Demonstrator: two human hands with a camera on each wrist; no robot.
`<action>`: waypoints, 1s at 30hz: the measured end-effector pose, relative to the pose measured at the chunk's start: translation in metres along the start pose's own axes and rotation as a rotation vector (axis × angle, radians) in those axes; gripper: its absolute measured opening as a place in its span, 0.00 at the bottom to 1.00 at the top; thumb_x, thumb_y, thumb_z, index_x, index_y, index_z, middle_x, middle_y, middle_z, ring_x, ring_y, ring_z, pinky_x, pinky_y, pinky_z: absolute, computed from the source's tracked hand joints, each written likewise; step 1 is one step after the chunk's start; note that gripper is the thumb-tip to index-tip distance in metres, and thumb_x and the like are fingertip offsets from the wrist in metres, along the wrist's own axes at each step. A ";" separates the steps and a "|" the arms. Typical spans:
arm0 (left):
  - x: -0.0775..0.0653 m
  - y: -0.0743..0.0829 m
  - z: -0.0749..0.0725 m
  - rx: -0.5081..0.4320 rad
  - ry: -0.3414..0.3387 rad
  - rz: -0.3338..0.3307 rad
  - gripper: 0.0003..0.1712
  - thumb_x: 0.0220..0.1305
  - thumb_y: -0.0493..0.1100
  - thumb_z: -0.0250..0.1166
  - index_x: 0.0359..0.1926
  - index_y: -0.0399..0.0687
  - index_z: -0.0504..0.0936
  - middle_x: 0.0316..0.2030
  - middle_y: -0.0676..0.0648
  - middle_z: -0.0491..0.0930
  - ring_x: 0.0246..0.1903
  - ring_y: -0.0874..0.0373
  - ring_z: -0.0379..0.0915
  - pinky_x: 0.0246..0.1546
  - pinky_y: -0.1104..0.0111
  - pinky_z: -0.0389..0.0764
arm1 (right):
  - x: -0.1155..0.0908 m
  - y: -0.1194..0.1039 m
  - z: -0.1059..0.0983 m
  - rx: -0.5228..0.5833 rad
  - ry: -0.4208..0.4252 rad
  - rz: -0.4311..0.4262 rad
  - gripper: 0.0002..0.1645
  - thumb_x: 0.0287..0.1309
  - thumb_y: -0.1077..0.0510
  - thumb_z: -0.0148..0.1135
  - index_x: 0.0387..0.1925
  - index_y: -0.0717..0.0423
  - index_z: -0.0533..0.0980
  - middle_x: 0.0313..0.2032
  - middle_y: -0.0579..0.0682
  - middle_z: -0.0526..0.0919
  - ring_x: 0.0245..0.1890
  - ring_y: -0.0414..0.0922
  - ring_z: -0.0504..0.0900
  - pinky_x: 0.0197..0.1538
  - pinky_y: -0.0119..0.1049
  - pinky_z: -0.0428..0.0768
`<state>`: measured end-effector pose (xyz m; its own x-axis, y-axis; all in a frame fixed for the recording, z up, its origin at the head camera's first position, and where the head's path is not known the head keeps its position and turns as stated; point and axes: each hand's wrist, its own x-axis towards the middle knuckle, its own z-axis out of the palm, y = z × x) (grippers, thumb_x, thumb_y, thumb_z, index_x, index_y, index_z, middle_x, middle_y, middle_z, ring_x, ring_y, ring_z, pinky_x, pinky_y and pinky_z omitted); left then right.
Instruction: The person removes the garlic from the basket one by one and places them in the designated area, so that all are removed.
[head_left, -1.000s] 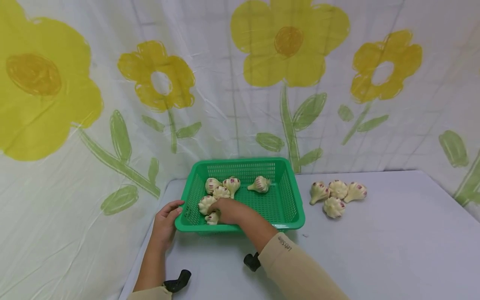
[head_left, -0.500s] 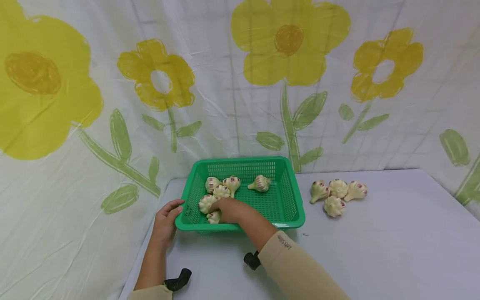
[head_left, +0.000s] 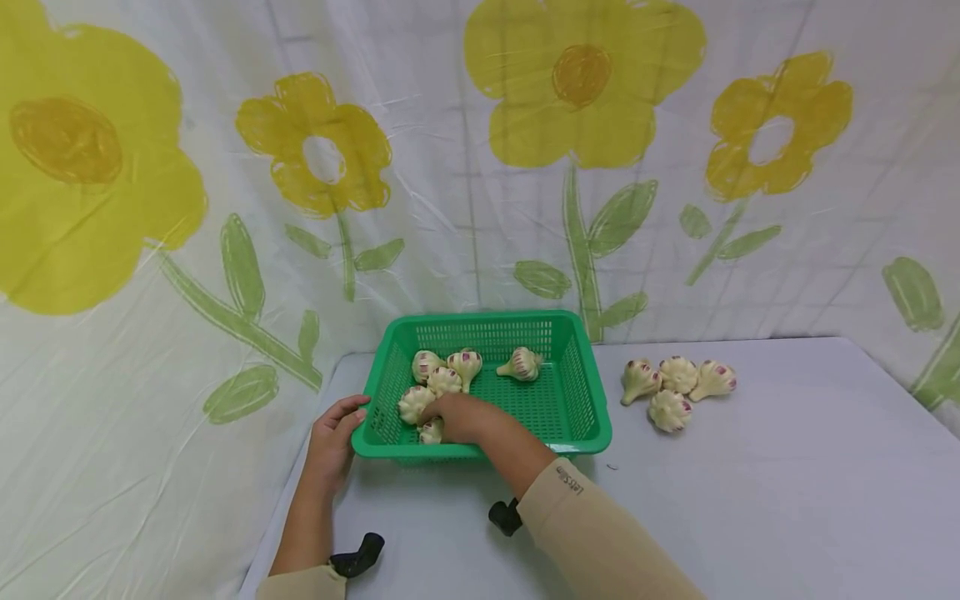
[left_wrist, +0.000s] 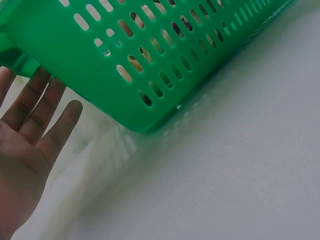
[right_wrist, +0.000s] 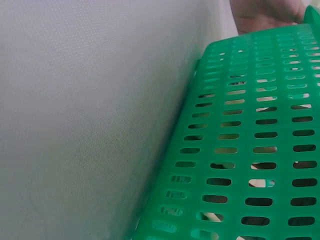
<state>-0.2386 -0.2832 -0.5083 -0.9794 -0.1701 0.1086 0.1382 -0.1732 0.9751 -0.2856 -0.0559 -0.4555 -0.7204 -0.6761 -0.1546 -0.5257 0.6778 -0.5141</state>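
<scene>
A green slotted basket point(head_left: 600, 417) stands on the white table point(head_left: 750, 483) with several garlic bulbs point(head_left: 465, 364) inside. My right hand point(head_left: 457, 417) reaches into its front left part, fingers curled over one garlic bulb point(head_left: 431, 432) that peeks out beneath it. My left hand point(head_left: 333, 433) lies outside the basket's front left corner. In the left wrist view the left hand point(left_wrist: 30, 135) has its palm flat and fingers straight, their tips at the basket wall point(left_wrist: 100, 65). The right wrist view shows only the basket wall point(right_wrist: 260, 125) and table.
Several more garlic bulbs point(head_left: 669, 410) lie in a cluster on the table to the right of the basket. A flower-printed cloth point(head_left: 585, 125) hangs close behind and along the left. The table's near and right parts are bare white.
Both hands stay where they were; only the head view has shifted slightly.
</scene>
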 end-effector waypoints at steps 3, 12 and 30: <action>0.000 0.000 0.000 0.002 -0.001 0.004 0.13 0.69 0.33 0.58 0.40 0.56 0.85 0.38 0.57 0.83 0.32 0.67 0.79 0.30 0.75 0.81 | 0.000 0.000 0.000 -0.006 -0.001 -0.004 0.22 0.61 0.64 0.65 0.55 0.46 0.81 0.57 0.47 0.81 0.56 0.45 0.79 0.48 0.32 0.78; 0.001 0.001 0.000 -0.010 -0.003 -0.007 0.14 0.69 0.33 0.58 0.39 0.57 0.85 0.38 0.57 0.83 0.31 0.67 0.79 0.30 0.75 0.81 | -0.002 0.000 -0.002 -0.002 -0.005 -0.004 0.19 0.64 0.57 0.63 0.57 0.50 0.80 0.56 0.47 0.82 0.58 0.46 0.78 0.58 0.39 0.77; 0.000 0.001 -0.001 0.005 -0.001 -0.007 0.14 0.69 0.34 0.58 0.39 0.58 0.85 0.37 0.58 0.83 0.31 0.67 0.79 0.30 0.75 0.81 | -0.002 -0.002 -0.003 -0.055 0.064 -0.013 0.13 0.56 0.54 0.72 0.43 0.52 0.84 0.39 0.45 0.85 0.36 0.38 0.78 0.38 0.31 0.75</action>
<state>-0.2387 -0.2845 -0.5078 -0.9805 -0.1681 0.1015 0.1302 -0.1697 0.9769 -0.2844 -0.0554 -0.4516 -0.7400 -0.6661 -0.0931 -0.5580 0.6854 -0.4679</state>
